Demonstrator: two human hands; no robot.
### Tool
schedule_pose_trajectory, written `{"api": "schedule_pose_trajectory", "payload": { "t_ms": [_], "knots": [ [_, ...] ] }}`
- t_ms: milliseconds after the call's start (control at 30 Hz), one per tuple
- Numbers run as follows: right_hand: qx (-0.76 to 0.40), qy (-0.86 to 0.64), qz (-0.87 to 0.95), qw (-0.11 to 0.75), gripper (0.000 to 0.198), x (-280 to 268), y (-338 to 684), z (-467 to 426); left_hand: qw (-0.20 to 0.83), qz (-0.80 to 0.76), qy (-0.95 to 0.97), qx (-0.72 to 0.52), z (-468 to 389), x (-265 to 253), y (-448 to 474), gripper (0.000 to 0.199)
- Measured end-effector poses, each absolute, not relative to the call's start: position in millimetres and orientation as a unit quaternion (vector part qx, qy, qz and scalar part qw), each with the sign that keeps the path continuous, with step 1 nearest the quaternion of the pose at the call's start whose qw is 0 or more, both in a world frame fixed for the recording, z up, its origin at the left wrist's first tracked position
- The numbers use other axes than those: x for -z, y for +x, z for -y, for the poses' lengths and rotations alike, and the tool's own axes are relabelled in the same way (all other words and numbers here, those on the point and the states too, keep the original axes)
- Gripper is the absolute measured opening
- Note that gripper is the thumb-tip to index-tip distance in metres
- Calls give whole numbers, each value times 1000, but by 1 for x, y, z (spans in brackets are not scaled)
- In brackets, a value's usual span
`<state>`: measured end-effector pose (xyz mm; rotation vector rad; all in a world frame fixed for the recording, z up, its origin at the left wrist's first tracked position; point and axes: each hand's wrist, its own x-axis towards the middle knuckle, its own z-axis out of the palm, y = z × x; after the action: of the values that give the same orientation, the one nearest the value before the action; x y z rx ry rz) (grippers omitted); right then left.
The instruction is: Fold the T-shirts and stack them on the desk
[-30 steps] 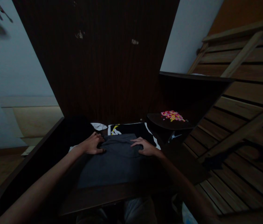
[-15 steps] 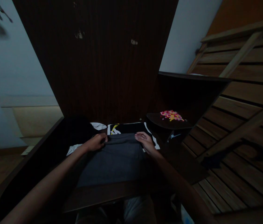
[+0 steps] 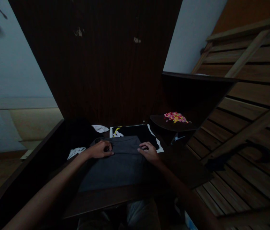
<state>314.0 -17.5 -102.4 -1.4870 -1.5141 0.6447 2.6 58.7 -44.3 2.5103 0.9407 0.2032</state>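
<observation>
Grey cloth [image 3: 116, 174] lies lower-centre of my frame, left hand [image 3: 101, 149] and right hand [image 3: 150, 153] touching it (whether gripping, I can't tell).

I've brought the left hand [image 3: 101, 149] slightly inward over the gray cloth [image 3: 120, 171] and, since half a second ago, drawn the right hand [image 3: 149, 152] back from its far edge. The creases bunched there a second ago now lie flatter.

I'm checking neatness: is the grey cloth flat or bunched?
Fairly flat: the grey cloth lies broadly across the desk, lightly creased; hidden folds, cannot tell.
</observation>
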Motion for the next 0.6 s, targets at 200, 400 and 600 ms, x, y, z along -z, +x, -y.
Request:
{"api": "schedule_pose_trajectory", "payload": {
  "t_ms": [200, 400, 600],
  "knots": [
    [-269, -646, 595, 395, 39, 111, 317, 10, 209, -334, 915, -81, -60, 55, 15, 22],
    [-321, -640, 571, 402, 50, 115, 318, 12, 213, -321, 920, -65, -51, 53, 24, 15],
    [-361, -558, 609, 433, 38, 112, 315, 18, 192, -308, 926, -108, -49, 53, 29, 8]
  ]
}}
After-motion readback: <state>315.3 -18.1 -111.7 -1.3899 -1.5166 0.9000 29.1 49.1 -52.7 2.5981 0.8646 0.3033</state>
